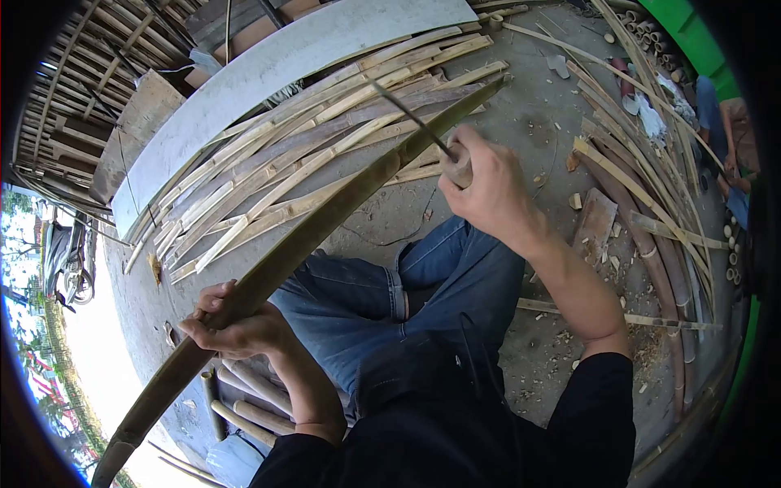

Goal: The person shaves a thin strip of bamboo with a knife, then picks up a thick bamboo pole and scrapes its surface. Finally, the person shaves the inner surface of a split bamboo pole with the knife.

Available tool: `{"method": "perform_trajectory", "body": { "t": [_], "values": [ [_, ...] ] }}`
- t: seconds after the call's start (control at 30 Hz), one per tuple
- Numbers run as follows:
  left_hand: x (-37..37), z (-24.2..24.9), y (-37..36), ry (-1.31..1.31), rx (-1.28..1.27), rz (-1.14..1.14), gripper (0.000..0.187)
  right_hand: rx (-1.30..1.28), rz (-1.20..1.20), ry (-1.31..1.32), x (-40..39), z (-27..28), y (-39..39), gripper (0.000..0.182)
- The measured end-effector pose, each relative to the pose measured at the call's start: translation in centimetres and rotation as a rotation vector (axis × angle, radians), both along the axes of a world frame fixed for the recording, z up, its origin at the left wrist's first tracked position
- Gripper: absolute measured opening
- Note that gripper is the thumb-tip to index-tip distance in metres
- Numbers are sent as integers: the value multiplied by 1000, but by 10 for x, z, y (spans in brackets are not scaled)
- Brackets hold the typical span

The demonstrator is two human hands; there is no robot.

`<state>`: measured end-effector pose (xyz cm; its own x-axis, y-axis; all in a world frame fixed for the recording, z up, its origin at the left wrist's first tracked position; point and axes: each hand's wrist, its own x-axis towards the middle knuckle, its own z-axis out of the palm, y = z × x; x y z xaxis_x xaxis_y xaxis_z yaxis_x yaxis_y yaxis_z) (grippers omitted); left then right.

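A long split bamboo strip [329, 210] runs slantwise across my lap, from the lower left up to the floor at the upper right. My left hand [244, 327] is wrapped around its lower part. My right hand [498, 191] grips a knife [411, 118] by its round wooden handle. The narrow dark blade shows nearly edge-on, points up and left, and crosses over the strip in this view. The right fist is just to the right of the strip's upper half.
Many pale bamboo slats [268, 171] lie on the floor ahead, beside a long curved grey board [268, 77]. More bamboo lengths [651, 244] and shavings lie at the right, with cut bamboo poles [256, 398] by my left knee. Another person [728, 134] sits at the far right.
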<state>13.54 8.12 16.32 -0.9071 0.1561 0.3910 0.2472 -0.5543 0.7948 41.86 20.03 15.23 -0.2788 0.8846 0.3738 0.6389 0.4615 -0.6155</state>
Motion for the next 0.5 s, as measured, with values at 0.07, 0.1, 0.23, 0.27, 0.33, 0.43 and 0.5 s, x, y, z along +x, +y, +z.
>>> {"method": "perform_trajectory", "body": {
  "t": [0.07,0.1,0.23,0.27,0.33,0.43,0.5],
  "values": [
    [-1,1,0,30,-3,-42,40,9,25,-42,-8,-50,9,32],
    [-2,-2,0,-16,-6,-24,39,-72,31,-203,-3,-79,28,34],
    [-11,-25,9,-131,-41,29,32,-173,16,-558,-29,-49,41,24],
    [-16,-27,10,-87,-3,21,29,-189,9,-548,-37,-32,29,24],
    [-12,-23,9,-41,54,-33,26,-83,39,-388,-44,14,15,23],
    [5,-6,9,-17,31,19,33,122,79,-113,-46,38,-13,22],
    [12,0,6,1,52,0,34,29,18,-375,-35,0,4,24]
  ]
}}
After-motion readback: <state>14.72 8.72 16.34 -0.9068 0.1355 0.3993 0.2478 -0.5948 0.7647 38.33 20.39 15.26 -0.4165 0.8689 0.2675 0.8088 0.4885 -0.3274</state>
